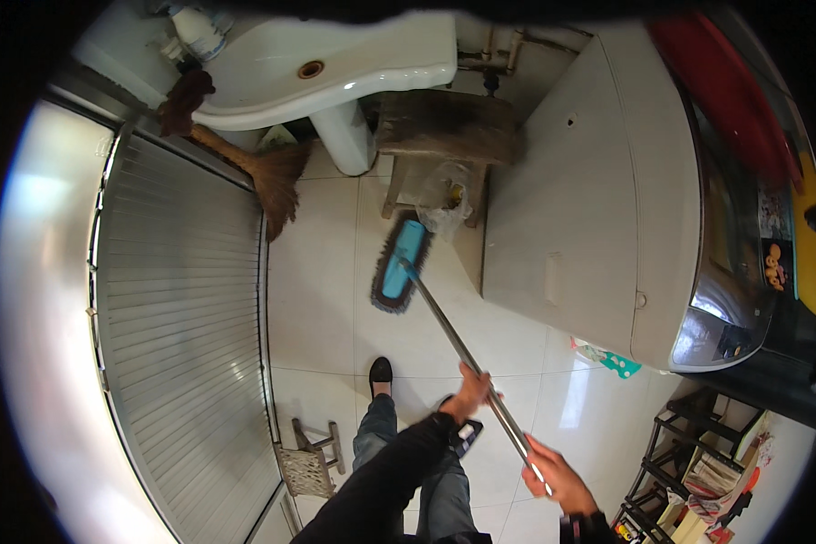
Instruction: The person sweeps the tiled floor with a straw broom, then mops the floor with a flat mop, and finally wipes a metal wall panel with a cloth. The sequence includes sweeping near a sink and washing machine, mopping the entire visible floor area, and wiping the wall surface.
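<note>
A flat mop with a blue plate and a dark shaggy pad (404, 260) rests on the white tiled floor. Its metal pole (447, 328) slants from the blue joint down to the lower right. My left hand (470, 393) grips the pole around its middle. Nearer the pole's end, my right hand (556, 474) is closed around it. The far end of the mop head lies close to a clear plastic bag (447, 200), which is under a worn wooden stool (442, 126); whether they touch cannot be told.
A white pedestal sink (340, 61) stands at the back, with a straw broom (279, 180) beside it. On the right is a large white appliance (564, 197). A slatted metal panel (183, 319) lines the left, near a small folding stool (307, 466). A black rack (680, 462) holds assorted things.
</note>
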`<state>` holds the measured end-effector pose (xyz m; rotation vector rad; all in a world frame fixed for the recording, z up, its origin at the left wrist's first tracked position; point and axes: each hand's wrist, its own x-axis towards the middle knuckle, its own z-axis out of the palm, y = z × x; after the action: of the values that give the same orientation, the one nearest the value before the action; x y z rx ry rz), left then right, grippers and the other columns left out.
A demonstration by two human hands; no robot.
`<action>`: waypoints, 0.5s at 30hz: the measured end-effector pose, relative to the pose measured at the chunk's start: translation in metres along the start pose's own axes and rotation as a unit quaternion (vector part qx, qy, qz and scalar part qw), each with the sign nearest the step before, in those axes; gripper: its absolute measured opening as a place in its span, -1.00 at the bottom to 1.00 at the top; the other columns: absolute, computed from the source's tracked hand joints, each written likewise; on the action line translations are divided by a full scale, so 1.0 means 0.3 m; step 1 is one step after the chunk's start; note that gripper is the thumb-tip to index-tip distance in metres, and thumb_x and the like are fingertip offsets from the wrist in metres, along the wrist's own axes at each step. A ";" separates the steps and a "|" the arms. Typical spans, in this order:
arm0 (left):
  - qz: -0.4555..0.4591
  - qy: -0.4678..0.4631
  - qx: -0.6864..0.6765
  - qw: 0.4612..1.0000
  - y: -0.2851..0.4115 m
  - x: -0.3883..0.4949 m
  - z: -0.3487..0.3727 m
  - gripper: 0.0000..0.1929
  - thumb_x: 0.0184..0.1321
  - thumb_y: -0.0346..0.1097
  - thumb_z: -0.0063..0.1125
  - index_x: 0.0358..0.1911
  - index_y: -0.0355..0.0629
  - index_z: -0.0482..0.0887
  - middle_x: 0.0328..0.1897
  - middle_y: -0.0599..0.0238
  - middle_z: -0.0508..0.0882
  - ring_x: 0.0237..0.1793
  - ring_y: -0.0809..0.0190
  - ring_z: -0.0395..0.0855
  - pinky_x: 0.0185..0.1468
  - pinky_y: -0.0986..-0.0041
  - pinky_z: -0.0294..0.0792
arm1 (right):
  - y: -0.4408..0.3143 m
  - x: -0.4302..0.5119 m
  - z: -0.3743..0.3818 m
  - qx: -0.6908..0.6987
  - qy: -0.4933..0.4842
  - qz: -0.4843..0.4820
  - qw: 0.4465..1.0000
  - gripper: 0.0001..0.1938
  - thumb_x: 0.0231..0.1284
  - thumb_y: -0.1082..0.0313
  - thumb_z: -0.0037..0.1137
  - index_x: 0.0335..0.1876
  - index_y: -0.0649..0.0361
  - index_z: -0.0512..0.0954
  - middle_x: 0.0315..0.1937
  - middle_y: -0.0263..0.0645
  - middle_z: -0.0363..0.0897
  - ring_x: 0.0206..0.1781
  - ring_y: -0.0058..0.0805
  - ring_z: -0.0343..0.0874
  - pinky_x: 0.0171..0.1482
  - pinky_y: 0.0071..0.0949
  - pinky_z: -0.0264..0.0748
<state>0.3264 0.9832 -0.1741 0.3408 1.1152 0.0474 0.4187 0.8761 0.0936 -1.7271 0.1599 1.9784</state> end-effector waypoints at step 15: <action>-0.133 0.014 0.215 0.968 -0.260 -0.154 -0.024 -0.21 0.27 -0.36 -0.09 0.30 -0.02 -0.49 -0.40 -0.01 0.52 -0.63 -0.05 0.65 -0.59 0.03 0.58 | 0.687 0.033 0.007 0.495 -0.140 0.081 0.854 -0.71 0.43 -0.02 -0.16 0.17 -0.26 0.30 -0.62 -0.45 0.17 -0.70 -0.70 0.04 -0.67 -0.69 -0.02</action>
<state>0.2891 0.9016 -0.1595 0.5737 1.1875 -0.4342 0.3250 0.7016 0.0361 -0.7582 1.0410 1.7104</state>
